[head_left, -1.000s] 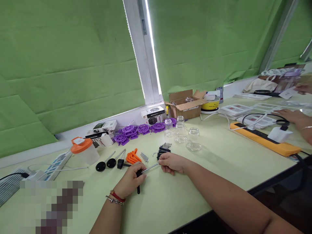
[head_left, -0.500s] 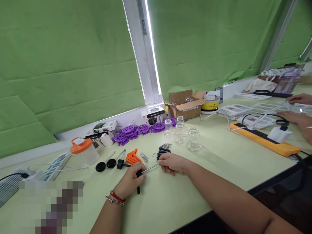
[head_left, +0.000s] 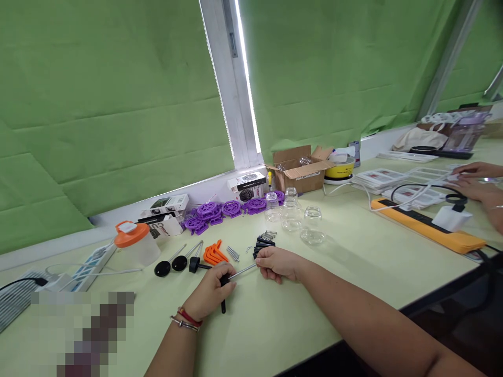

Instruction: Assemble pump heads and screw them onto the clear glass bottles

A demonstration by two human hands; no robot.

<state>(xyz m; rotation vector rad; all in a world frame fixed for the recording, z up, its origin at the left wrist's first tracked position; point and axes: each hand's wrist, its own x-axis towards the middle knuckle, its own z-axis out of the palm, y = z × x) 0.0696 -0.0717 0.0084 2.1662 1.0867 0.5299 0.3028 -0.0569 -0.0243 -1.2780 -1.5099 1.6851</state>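
My left hand (head_left: 217,287) is closed around the black plastic end of a metal rod (head_left: 242,271), and a black stub pokes out below the fingers. At the rod's other end my right hand (head_left: 277,263) pinches the tip, its fingers curled. Just beyond that hand lie black cylindrical parts (head_left: 264,244) and small springs (head_left: 270,234). Left of these are tiny metal pieces (head_left: 248,249), long screws (head_left: 233,254) and bent orange plastic parts (head_left: 215,253). Metal rods with black discs (head_left: 179,263) rest farther left, beside a rod with a black block (head_left: 194,265).
Glass jars (head_left: 313,226) stand behind my right hand. Purple plastic frames (head_left: 231,208), small boxes (head_left: 247,182) and an open carton (head_left: 304,175) line the window. An orange-lidded jug (head_left: 137,243) is at left. At right are a yellow power strip (head_left: 428,225) and a co-worker's hands (head_left: 473,180).
My hands and the rod stay almost still. At the right, the co-worker's hands have shifted slightly left and closer together.
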